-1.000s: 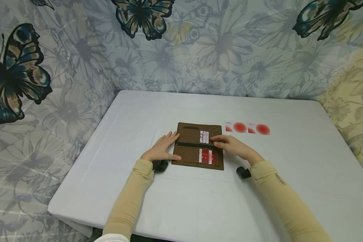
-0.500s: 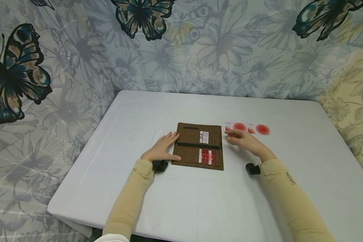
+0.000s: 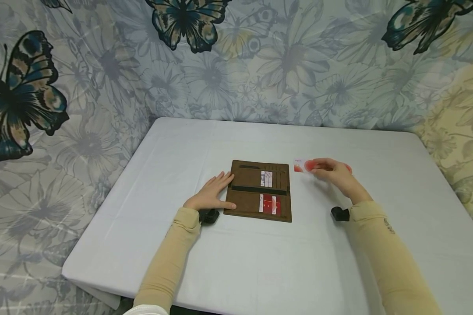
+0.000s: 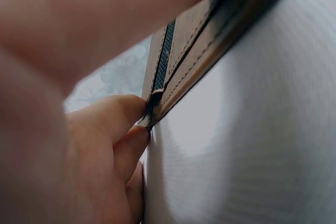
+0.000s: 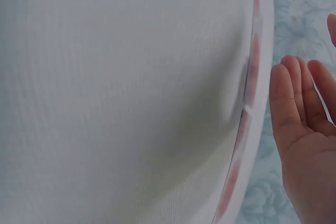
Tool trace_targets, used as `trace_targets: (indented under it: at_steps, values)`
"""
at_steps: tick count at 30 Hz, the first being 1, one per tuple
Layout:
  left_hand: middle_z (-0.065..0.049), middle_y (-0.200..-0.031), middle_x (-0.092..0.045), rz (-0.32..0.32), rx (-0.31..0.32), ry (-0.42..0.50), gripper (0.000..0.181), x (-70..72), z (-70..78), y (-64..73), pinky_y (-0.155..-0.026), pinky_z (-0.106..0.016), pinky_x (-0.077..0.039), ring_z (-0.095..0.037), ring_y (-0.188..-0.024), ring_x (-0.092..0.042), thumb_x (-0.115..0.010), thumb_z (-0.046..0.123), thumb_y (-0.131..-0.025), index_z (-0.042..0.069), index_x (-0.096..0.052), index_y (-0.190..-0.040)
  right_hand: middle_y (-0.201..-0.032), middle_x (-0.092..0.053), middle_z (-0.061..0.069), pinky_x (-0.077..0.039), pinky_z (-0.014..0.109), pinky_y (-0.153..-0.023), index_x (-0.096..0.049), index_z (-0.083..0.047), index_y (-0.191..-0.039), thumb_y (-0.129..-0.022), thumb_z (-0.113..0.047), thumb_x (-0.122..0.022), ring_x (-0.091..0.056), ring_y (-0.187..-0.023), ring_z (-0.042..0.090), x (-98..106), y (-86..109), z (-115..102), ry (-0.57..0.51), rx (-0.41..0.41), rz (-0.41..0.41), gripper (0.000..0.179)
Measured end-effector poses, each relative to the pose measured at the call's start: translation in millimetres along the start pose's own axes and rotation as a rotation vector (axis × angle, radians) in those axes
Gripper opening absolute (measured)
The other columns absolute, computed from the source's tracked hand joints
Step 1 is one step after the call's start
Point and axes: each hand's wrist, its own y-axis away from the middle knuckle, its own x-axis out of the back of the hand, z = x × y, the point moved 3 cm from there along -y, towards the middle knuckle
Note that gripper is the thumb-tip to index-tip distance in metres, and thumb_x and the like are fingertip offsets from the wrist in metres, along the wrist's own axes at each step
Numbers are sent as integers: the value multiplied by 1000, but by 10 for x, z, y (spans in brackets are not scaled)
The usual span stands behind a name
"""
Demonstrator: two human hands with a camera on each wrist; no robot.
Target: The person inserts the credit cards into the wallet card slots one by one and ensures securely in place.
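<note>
A brown wallet (image 3: pixel 242 203) lies open flat on the white table. White cards (image 3: pixel 266 179) show in its upper half, red and white cards (image 3: pixel 270 204) in its lower half. My left hand (image 3: pixel 210 194) rests at the wallet's left side, fingers spread, thumb on the lower half; in the left wrist view its fingertips touch the wallet's edge by a dark zipper (image 4: pixel 165 56). My right hand (image 3: pixel 335 173) hovers over two red-and-white cards right of the wallet, holding nothing. The left card (image 3: pixel 298 166) is partly covered by the hand, the right card (image 3: pixel 349 168) mostly.
The white cloth-covered table (image 3: pixel 291 271) stretches around the wallet and cards. A wall (image 3: pixel 291 78) with flower and butterfly print stands behind it. Dark wrist cameras are worn at both wrists, the right one (image 3: pixel 340 214) above the cloth.
My right hand has moved from the wallet's right edge to the right, over the two loose cards. The left hand and the wallet have stayed in place.
</note>
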Motion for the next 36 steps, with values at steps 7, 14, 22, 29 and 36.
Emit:
trace_targets:
  at_steps: [7, 14, 22, 29, 36]
  values:
    - [-9, -154, -5, 0, -9, 6, 102, -2, -12, 1, -110, -38, 3, -23, -140, 4, -67, 52, -78, 7, -10, -149, -124, -46, 20, -38, 42, -89, -35, -3, -142, -89, -37, -62, -46, -106, 32, 53, -91, 80, 34, -33, 31, 68]
    - [-8, -154, -5, 5, -4, 9, 100, -12, -10, -4, -110, -38, 3, -22, -140, 4, -68, 49, -79, 8, -11, -150, -116, -47, 18, -46, 29, -78, -30, -2, -144, -88, -38, -64, -57, -86, 23, 83, -142, 130, 28, -75, 33, 75]
    - [-8, -154, -5, 5, -5, 5, 100, -5, 5, 1, -110, -38, 3, -23, -140, 4, -68, 48, -79, 7, -11, -149, -105, -49, 18, -46, 28, -67, -31, 1, -142, -86, -31, -67, -52, -75, 23, 101, -198, 172, 84, -92, 80, 73]
    - [-9, -154, -5, -2, -4, 12, 100, 8, 23, 10, -110, -38, 3, -25, -140, 4, -68, 48, -79, 7, -11, -149, -104, -48, 18, -44, 30, -68, -31, 2, -142, -87, -28, -66, -51, -75, 23, 93, -242, 149, 160, -140, 88, 72]
    - [-8, -154, -4, -3, 1, 7, 100, -6, -7, -4, -110, -38, 3, -23, -139, 5, -68, 50, -79, 8, -10, -150, -98, -47, 17, -41, 30, -67, -35, 2, -139, -84, -29, -68, -50, -76, 22, 78, -272, 129, 261, -165, 75, 72]
